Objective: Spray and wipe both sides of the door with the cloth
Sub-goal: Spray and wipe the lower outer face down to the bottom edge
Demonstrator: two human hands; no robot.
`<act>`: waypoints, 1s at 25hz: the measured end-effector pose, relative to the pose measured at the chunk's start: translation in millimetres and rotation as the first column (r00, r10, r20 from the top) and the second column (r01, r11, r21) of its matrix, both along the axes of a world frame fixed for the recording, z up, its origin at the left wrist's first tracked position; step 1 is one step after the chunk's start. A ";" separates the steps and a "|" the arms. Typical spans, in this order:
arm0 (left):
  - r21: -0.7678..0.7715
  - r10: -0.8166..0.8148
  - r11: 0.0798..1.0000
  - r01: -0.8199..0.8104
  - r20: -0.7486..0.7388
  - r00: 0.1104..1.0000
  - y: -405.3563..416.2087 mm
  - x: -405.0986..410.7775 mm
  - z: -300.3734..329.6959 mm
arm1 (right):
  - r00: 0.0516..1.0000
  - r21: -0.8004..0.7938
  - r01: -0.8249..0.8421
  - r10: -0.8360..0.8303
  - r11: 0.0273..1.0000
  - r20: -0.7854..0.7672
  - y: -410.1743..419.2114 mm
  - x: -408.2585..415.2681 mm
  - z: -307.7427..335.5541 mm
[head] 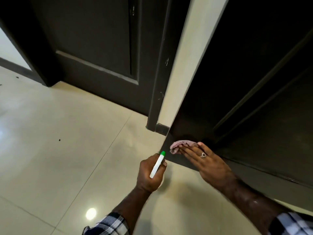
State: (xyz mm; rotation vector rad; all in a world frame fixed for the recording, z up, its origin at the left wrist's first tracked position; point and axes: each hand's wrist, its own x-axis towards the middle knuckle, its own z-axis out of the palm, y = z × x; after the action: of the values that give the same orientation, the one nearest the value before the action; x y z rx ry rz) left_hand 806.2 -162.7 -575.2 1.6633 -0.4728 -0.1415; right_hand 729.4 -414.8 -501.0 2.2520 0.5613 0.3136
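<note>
Head view, right hand: the right hand (205, 161) is being held flat at about 4 o'clock from the frame centre, its fingers straight and together, with a ring (203, 155) being worn on one finger.
Head view, cloth: a pinkish cloth (182, 144) is being pressed under the straight fingertips against the bottom corner of the door; it is bunched and is showing past the fingertips toward 10 o'clock.
Head view, door: the dark door (245, 82) is being seen opened, filling the right side from 12 to 4 o'clock, its lower edge being kept just above the floor.
Head view, left hand: the left hand (150, 173) is being kept at about 6 o'clock, its fingers curled round a spray bottle.
Head view, spray bottle: the white spray bottle (156, 165) with a green tip is being gripped tilted, the tip being pointed toward 1 o'clock, just beside the door's bottom corner; touching cannot be told.
Head view, wall strip: a cream wall strip (179, 65) is being shown between the opened door and a second dark door (101, 48) at 11 o'clock.
Head view, floor: a glossy cream tiled floor (59, 133) is being seen from 7 to 10 o'clock, with a lamp glare being reflected near 7 o'clock.
Head view, sleeves: checked sleeves (108, 224) are being worn on both forearms at the bottom edge.
</note>
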 end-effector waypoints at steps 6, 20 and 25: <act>0.038 0.047 0.998 -0.050 0.077 0.996 2.1 -13.4 -42.5 | 0.929 0.331 -0.061 -0.068 0.942 0.365 40.6 51.7 49.8; -0.005 0.050 0.999 -0.050 0.169 0.984 -3.5 -7.4 -61.6 | 0.987 0.313 -0.021 -0.029 0.950 0.156 26.3 28.5 -37.3; 0.009 0.037 0.999 -0.041 0.234 0.971 -7.9 -1.7 -61.2 | 0.998 0.082 -0.015 0.020 0.997 -0.068 47.9 51.8 -117.6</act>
State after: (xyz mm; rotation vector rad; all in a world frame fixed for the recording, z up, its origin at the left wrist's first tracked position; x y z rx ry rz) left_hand 804.4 -170.6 -636.4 1.7103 -0.6173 0.0823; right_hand 781.2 -366.9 -618.6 2.3445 0.6146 0.2736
